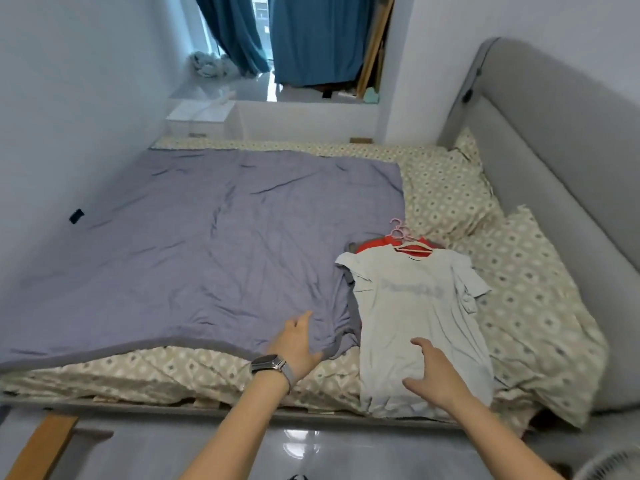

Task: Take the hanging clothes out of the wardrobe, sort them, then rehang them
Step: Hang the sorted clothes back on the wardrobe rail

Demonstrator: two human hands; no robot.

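Note:
A pale grey T-shirt (419, 306) lies flat on the bed on top of a small pile, with a red garment (377, 244) showing beneath its collar. Pink hangers (405, 237) stick out at the top of the pile. My right hand (433, 372) hovers over the shirt's lower hem with fingers spread and holds nothing. My left hand (298, 344), with a watch on its wrist, is open above the near edge of the purple blanket (194, 251), just left of the pile. The wardrobe is out of view.
The bed (540, 306) has a patterned sheet and a grey padded headboard (561, 168) on the right. A white wall runs along the left. Blue curtains (311, 36) hang at the back. A fan (613, 465) stands at the lower right on the glossy floor.

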